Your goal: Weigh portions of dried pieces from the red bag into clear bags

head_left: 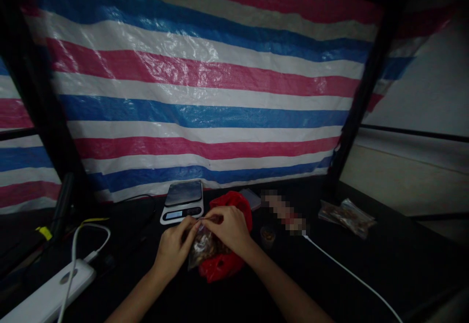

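Striped red-white-blue plastic tarp [205, 83] walls the back. Dark bench [384, 259] w/ open room at 3 o'clock. Red plastic bag [223, 264] at centre, grey digital scale [182, 201] at 11. Small clear plastic pouch of brownish bits [203, 248] looks filled, top prob. unsealed; left hand [174, 249] & right hand [229, 230] fingers pinched shut on it.

Backdrop: we are facing a striped tarpaulin [205, 83] in red, white and blue, hanging beyond the hands.
Frame: dark posts [361, 93] are standing at either side of it.
Right wall: a pale wall [432, 98] is showing past the right post.
Surface: a black table [384, 269] is lying under the hands.
Light: we are working in dim light.
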`<state>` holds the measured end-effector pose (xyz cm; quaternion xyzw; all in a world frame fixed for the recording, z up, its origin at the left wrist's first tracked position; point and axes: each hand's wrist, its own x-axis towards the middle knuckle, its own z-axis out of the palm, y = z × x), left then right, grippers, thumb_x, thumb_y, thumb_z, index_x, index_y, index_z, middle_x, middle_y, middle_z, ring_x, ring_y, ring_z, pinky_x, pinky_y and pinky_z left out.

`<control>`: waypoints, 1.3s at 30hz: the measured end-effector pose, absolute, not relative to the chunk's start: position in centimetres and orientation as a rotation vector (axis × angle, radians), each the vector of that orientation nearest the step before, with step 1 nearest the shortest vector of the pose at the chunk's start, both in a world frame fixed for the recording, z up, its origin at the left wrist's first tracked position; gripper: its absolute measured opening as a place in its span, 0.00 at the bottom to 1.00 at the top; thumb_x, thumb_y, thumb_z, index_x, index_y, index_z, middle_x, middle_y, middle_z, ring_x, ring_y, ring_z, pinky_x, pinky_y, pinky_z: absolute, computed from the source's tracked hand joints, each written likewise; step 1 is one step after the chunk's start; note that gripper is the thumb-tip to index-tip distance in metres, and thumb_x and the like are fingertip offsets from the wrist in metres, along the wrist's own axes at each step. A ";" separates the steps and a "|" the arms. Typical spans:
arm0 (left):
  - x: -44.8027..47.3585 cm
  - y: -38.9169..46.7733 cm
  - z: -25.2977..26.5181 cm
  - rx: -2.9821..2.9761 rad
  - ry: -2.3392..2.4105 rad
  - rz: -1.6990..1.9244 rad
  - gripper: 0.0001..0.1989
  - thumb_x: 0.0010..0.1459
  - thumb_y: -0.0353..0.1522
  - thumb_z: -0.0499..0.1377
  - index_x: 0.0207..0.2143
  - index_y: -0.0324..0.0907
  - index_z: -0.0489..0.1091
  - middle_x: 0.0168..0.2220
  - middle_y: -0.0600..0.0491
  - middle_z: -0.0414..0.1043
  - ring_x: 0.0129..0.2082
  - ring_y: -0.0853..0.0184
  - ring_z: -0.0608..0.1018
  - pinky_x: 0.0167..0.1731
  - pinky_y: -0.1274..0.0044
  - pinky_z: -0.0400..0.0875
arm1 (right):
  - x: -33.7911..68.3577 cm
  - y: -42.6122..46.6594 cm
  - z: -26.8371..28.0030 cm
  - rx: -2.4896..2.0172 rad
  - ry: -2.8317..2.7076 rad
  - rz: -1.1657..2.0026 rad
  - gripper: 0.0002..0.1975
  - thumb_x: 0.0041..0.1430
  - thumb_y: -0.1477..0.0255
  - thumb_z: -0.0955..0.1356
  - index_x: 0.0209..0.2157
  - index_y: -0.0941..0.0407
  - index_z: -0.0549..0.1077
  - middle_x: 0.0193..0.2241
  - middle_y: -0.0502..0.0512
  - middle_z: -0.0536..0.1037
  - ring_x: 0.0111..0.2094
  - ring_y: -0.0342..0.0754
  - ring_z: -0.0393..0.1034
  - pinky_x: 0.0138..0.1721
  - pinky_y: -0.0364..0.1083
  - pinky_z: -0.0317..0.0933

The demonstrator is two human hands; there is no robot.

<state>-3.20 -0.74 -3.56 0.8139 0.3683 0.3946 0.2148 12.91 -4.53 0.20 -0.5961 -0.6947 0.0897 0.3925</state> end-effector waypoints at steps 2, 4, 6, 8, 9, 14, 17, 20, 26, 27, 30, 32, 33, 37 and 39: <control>-2.9 -1.0 -3.5 2.187 0.949 1.108 0.10 0.55 0.37 0.50 0.30 0.43 0.68 0.25 0.56 0.72 0.25 0.68 0.74 0.28 0.81 0.64 | 12.7 -4.5 0.3 -1.532 -1.733 0.243 0.06 0.50 0.64 0.67 0.29 0.48 0.76 0.27 0.45 0.78 0.30 0.43 0.71 0.31 0.39 0.57; -2.6 -1.2 -3.3 2.056 0.921 1.199 0.12 0.54 0.38 0.52 0.28 0.41 0.69 0.24 0.55 0.72 0.25 0.67 0.73 0.26 0.81 0.65 | 12.2 -4.8 0.6 -1.563 -1.684 0.206 0.04 0.47 0.66 0.68 0.27 0.49 0.76 0.26 0.47 0.77 0.30 0.44 0.69 0.32 0.41 0.57; -2.4 -1.1 -3.2 1.861 0.915 1.332 0.15 0.53 0.41 0.52 0.23 0.39 0.69 0.21 0.54 0.71 0.23 0.67 0.72 0.24 0.80 0.65 | 11.8 -5.7 1.4 -1.548 -1.624 0.136 0.03 0.47 0.68 0.69 0.25 0.49 0.76 0.25 0.48 0.77 0.31 0.45 0.68 0.32 0.42 0.57; -2.6 -0.7 -3.0 1.653 0.894 1.436 0.19 0.54 0.43 0.50 0.20 0.38 0.68 0.18 0.53 0.69 0.19 0.67 0.70 0.21 0.79 0.65 | 12.4 -7.3 2.9 -1.463 -1.542 0.085 0.04 0.48 0.69 0.68 0.25 0.51 0.76 0.24 0.49 0.76 0.31 0.46 0.67 0.33 0.43 0.58; -2.9 -0.4 -2.9 1.572 0.887 1.476 0.21 0.54 0.43 0.48 0.20 0.38 0.68 0.17 0.53 0.68 0.18 0.68 0.70 0.20 0.79 0.64 | 13.1 -8.3 3.9 -1.414 -1.486 0.073 0.06 0.49 0.68 0.67 0.27 0.52 0.76 0.25 0.51 0.76 0.30 0.45 0.67 0.32 0.43 0.59; -4.6 1.2 -2.4 1.488 0.984 1.613 0.22 0.56 0.41 0.46 0.16 0.37 0.66 0.17 0.50 0.69 0.19 0.68 0.70 0.22 0.79 0.65 | 22.1 -13.5 9.3 -1.463 -1.259 0.137 0.12 0.45 0.63 0.68 0.28 0.56 0.77 0.26 0.54 0.77 0.26 0.46 0.68 0.27 0.43 0.60; -4.6 1.4 -2.5 1.517 0.992 1.528 0.21 0.55 0.41 0.48 0.19 0.36 0.67 0.17 0.51 0.69 0.17 0.69 0.69 0.20 0.79 0.64 | 30.4 -15.3 10.2 -1.671 -1.191 0.115 0.13 0.40 0.62 0.70 0.27 0.57 0.77 0.26 0.55 0.78 0.29 0.49 0.70 0.30 0.44 0.61; -4.1 1.3 -2.9 1.527 0.952 1.430 0.18 0.54 0.41 0.49 0.25 0.35 0.69 0.15 0.54 0.67 0.15 0.70 0.68 0.17 0.80 0.62 | 39.0 -16.6 9.0 -2.032 -1.069 0.135 0.15 0.44 0.61 0.68 0.29 0.58 0.77 0.26 0.59 0.78 0.28 0.52 0.70 0.29 0.47 0.61; -4.1 2.1 -3.9 1.465 0.916 1.383 0.21 0.54 0.45 0.48 0.27 0.34 0.67 0.14 0.55 0.66 0.14 0.69 0.69 0.16 0.79 0.63 | 45.8 -17.2 5.6 -2.604 -0.748 -0.574 0.30 0.47 0.54 0.64 0.47 0.61 0.69 0.45 0.79 0.67 0.42 0.62 0.65 0.32 0.55 0.56; -4.1 2.3 -4.0 1.460 0.922 1.371 0.22 0.54 0.45 0.48 0.27 0.35 0.67 0.14 0.55 0.66 0.14 0.69 0.69 0.16 0.79 0.63 | 44.5 -16.3 5.3 -2.563 -0.802 -0.737 0.29 0.50 0.55 0.62 0.49 0.59 0.67 0.47 0.78 0.65 0.44 0.62 0.64 0.33 0.55 0.56; -4.0 2.4 -4.2 1.477 0.937 1.340 0.22 0.53 0.46 0.49 0.26 0.35 0.66 0.14 0.55 0.66 0.14 0.69 0.68 0.17 0.79 0.62 | 37.8 -12.2 4.3 -2.329 -1.440 -0.881 0.20 0.54 0.67 0.62 0.50 0.53 0.65 0.48 0.62 0.67 0.48 0.57 0.61 0.39 0.53 0.57; -3.8 2.3 -4.3 1.508 0.935 1.315 0.22 0.52 0.46 0.49 0.25 0.36 0.66 0.14 0.55 0.66 0.14 0.70 0.68 0.17 0.79 0.62 | 32.7 -8.9 3.3 -2.133 -2.034 -0.684 0.17 0.54 0.70 0.63 0.47 0.50 0.67 0.49 0.56 0.68 0.49 0.52 0.60 0.43 0.51 0.56; -3.7 2.2 -4.4 1.525 0.932 1.300 0.21 0.52 0.46 0.49 0.25 0.36 0.66 0.14 0.55 0.66 0.13 0.70 0.68 0.17 0.79 0.62 | 30.5 -7.4 2.6 -2.091 -2.223 -0.583 0.16 0.53 0.71 0.64 0.45 0.49 0.68 0.48 0.55 0.69 0.48 0.51 0.61 0.44 0.50 0.55; -3.5 2.0 -4.5 1.588 0.912 1.256 0.21 0.54 0.46 0.48 0.26 0.36 0.66 0.14 0.55 0.66 0.13 0.70 0.68 0.16 0.79 0.61 | 25.9 -3.0 0.7 -2.102 -2.396 -0.432 0.10 0.50 0.75 0.65 0.35 0.57 0.75 0.37 0.61 0.76 0.42 0.51 0.67 0.42 0.48 0.56; -3.5 1.9 -4.5 1.609 0.908 1.254 0.21 0.55 0.45 0.47 0.26 0.36 0.66 0.14 0.55 0.66 0.13 0.71 0.68 0.16 0.80 0.61 | 25.9 -1.9 0.5 -2.124 -2.380 -0.402 0.09 0.50 0.78 0.64 0.30 0.58 0.76 0.31 0.61 0.77 0.37 0.51 0.70 0.39 0.46 0.58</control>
